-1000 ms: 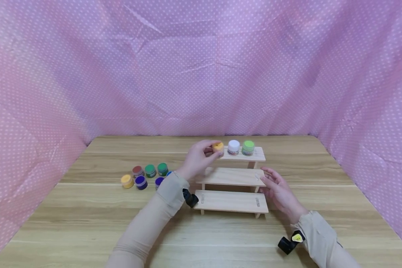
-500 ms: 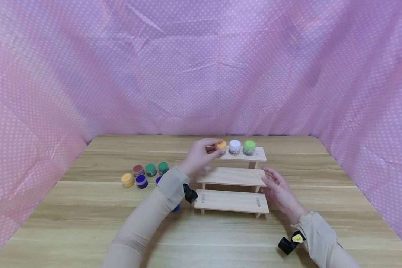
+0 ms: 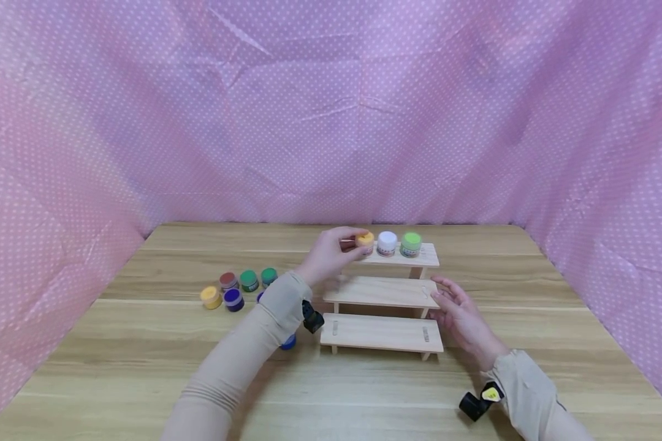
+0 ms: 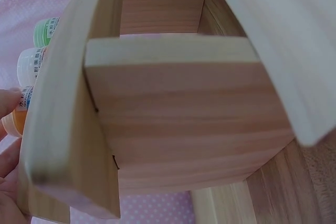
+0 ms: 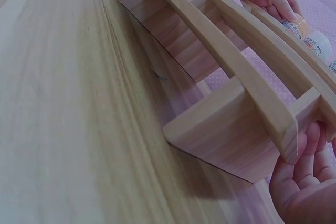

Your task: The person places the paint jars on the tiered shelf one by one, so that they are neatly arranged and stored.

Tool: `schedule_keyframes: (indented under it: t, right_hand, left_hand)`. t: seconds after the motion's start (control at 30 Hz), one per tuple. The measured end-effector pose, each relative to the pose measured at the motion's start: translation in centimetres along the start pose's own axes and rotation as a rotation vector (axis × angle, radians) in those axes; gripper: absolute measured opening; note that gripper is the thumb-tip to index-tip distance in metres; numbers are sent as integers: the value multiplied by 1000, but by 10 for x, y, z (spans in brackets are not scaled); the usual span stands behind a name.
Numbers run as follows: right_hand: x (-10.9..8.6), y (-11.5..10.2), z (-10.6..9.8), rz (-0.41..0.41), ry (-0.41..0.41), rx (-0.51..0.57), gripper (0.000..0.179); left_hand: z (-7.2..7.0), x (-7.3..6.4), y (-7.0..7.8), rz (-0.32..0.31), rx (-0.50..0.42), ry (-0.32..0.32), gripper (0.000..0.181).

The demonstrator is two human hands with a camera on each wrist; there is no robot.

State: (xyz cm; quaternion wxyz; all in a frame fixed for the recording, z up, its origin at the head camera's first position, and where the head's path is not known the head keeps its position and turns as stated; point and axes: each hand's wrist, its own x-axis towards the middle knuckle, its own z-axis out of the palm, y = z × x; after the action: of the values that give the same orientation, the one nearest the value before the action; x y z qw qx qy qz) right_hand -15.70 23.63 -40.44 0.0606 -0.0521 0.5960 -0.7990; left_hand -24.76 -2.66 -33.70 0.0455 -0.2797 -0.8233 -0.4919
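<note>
A three-tier wooden display stand (image 3: pixel 380 332) stands on the table. On its top tier, my left hand (image 3: pixel 331 252) pinches a small paint jar with an orange-yellow lid (image 3: pixel 366 242) between fingers and thumb. To the right of that jar, a white paint jar (image 3: pixel 387 244) and a light green paint jar (image 3: pixel 410 244) stand upright in the same row. My right hand (image 3: pixel 466 321) holds the right end of the middle tier (image 3: pixel 383 291). In the right wrist view its curled fingers (image 5: pixel 310 156) lie at the tier's end, partly hidden by the wood.
Left of the stand, several paint jars sit on the table (image 3: pixel 116 367): a yellow one (image 3: pixel 211 297), a brown one (image 3: pixel 228 281), two green ones (image 3: pixel 249 280) and a purple one (image 3: pixel 233 299). My left forearm partly covers other jars, including a blue one (image 3: pixel 289 342).
My left hand has shifted slightly right with the orange-yellow jar, closer to the white one. A blue jar now shows beneath the left forearm. The right hand stays in place.
</note>
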Motion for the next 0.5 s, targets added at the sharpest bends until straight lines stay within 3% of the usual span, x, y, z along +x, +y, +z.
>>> schedule_keyframes:
  t: [0.3, 0.5]
  right_hand:
    - [0, 0, 0, 17, 21, -8, 23]
    - [2, 0, 0, 5, 6, -10, 24]
  left_hand:
    - [-1, 1, 0, -13, -10, -4, 42]
    - [-2, 0, 0, 33, -97, 2, 48]
